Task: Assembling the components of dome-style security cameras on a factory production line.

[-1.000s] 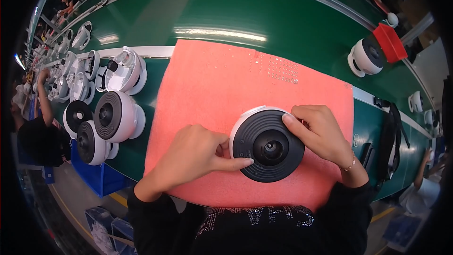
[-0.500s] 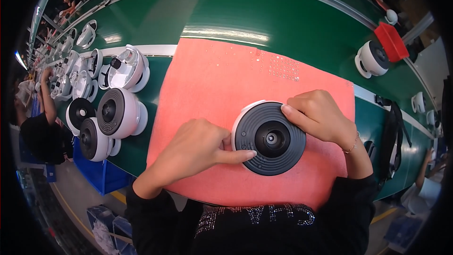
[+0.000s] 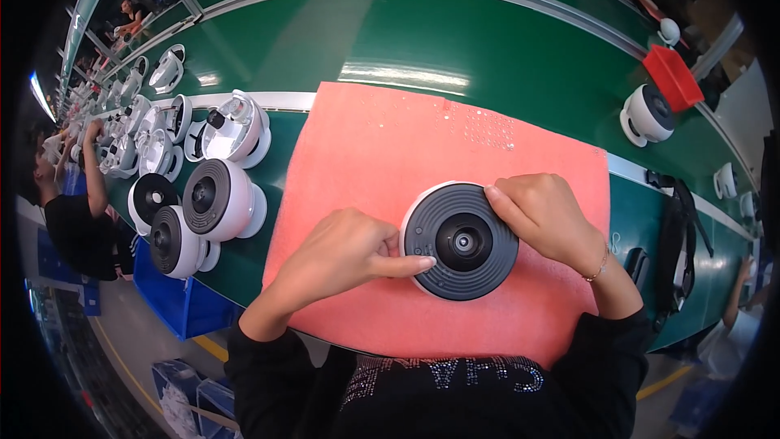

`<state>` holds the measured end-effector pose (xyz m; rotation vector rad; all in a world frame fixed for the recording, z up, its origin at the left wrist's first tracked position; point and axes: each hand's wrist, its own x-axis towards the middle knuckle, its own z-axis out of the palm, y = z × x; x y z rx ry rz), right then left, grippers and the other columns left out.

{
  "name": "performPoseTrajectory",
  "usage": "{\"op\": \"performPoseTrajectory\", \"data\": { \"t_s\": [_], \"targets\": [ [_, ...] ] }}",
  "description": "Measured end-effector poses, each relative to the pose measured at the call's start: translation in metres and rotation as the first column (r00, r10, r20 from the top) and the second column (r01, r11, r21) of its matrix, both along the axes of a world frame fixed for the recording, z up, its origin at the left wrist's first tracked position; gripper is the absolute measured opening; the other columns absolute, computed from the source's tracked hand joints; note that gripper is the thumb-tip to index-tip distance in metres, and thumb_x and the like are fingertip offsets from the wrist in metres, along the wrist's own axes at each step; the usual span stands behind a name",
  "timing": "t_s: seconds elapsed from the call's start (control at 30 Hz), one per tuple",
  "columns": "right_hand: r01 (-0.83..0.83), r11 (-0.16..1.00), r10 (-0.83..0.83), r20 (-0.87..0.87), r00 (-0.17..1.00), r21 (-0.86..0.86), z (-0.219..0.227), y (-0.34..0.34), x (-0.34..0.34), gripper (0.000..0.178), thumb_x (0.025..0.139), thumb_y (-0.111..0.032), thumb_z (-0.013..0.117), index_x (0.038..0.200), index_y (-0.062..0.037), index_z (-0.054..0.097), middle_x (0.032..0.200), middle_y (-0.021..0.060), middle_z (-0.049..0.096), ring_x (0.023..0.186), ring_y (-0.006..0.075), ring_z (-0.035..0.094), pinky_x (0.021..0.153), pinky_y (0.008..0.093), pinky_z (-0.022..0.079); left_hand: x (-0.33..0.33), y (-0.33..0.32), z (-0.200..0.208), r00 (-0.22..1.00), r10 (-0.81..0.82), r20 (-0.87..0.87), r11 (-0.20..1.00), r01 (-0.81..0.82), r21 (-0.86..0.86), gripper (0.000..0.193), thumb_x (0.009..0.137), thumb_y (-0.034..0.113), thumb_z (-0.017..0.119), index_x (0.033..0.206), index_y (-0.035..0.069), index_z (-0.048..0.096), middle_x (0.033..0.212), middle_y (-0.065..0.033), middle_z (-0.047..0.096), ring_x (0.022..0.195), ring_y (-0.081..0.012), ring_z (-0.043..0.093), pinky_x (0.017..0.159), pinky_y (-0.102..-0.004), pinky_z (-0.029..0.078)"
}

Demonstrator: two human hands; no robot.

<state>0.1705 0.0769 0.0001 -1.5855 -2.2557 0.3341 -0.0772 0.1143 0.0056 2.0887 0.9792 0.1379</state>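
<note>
A round white device [image 3: 497, 276] with a black, ring-ribbed face and a lens-like centre lies face up on the pink foam mat [image 3: 366, 146]. At its left rim is my left hand [image 3: 341, 254], fingers curled against the edge and the thumb laid over small round marks on the face. My right hand [image 3: 543, 211] grips the upper right rim, thumb on top and the other fingers bent. The device's underside is hidden.
Several similar white-and-black devices [image 3: 221, 199] and open white shells [image 3: 236, 130] crowd the left of the green bench. Another device [image 3: 647, 114] stands near a red bin [image 3: 673, 77] at the right. A black strap [image 3: 676, 244] lies nearby. A co-worker [image 3: 75, 219] reaches in at far left.
The view has shifted slightly. Both hands keep nearly the same hold on the device, my left thumb still on its face. The co-worker at left has shifted position.
</note>
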Motion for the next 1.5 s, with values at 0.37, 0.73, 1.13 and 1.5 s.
{"op": "performPoseTrajectory", "data": {
  "t_s": [0.37, 0.73, 1.13, 1.5],
  "targets": [
    [-0.276, 0.931, 0.272, 0.053, 0.961, 0.239, 0.028, -0.022, -0.021, 0.043, 0.07, -0.038, 0.068, 0.097, -0.0052, 0.059, 0.093, 0.0072, 0.054, 0.082, 0.022, 0.051, 0.073, 0.0344, 0.037, 0.001, 0.005, 0.006, 0.988, -0.076, -0.132, 0.997, 0.077, -0.002, 0.051, 0.071, 0.049, 0.066, 0.061, -0.001, 0.063, 0.052, -0.0086, 0.057, 0.049, -0.02, 0.058, 0.048, -0.0274, 0.043],
    [-0.429, 0.898, 0.439, -0.152, 0.885, 0.098, 0.034, -0.023, -0.033, 0.049, 0.073, -0.024, 0.066, 0.117, -0.0065, 0.054, 0.113, 0.012, 0.053, 0.103, 0.027, 0.051, 0.084, 0.0366, 0.039, 0.001, 0.008, 0.009, 0.985, -0.119, -0.129, 0.989, 0.129, 0.077, 0.05, 0.072, 0.05, 0.065, 0.062, 0.001, 0.062, 0.052, -0.0099, 0.056, 0.048, -0.024, 0.056, 0.047, -0.0305, 0.042],
    [0.041, 0.983, -0.11, -0.394, 0.912, -0.18, 0.003, -0.009, -0.013, 0.041, 0.085, -0.024, 0.054, 0.117, 0.0004, 0.049, 0.102, 0.0178, 0.056, 0.093, 0.0318, 0.055, 0.083, 0.0354, 0.043, 0.001, 0.006, 0.018, 0.956, -0.165, -0.244, 0.965, 0.208, 0.162, 0.066, 0.076, 0.061, 0.053, 0.055, -0.002, 0.058, 0.047, -0.0161, 0.048, 0.049, -0.0315, 0.054, 0.052, -0.0397, 0.043],
    [0.015, 0.945, -0.13, -0.331, 0.935, -0.328, 0.015, -0.018, -0.021, 0.029, 0.09, -0.023, 0.044, 0.099, 0.0017, 0.057, 0.074, 0.0197, 0.061, 0.067, 0.0308, 0.062, 0.064, 0.034, 0.047, 0.002, -0.02, -0.049, 0.906, 0.276, 0.321, 0.682, 0.051, -0.73, 0.063, 0.08, 0.034, 0.065, 0.131, 0.004, 0.041, 0.12, -0.0109, 0.054, 0.114, -0.0181, 0.048, 0.095, -0.0301, 0.039]
  ]
}}
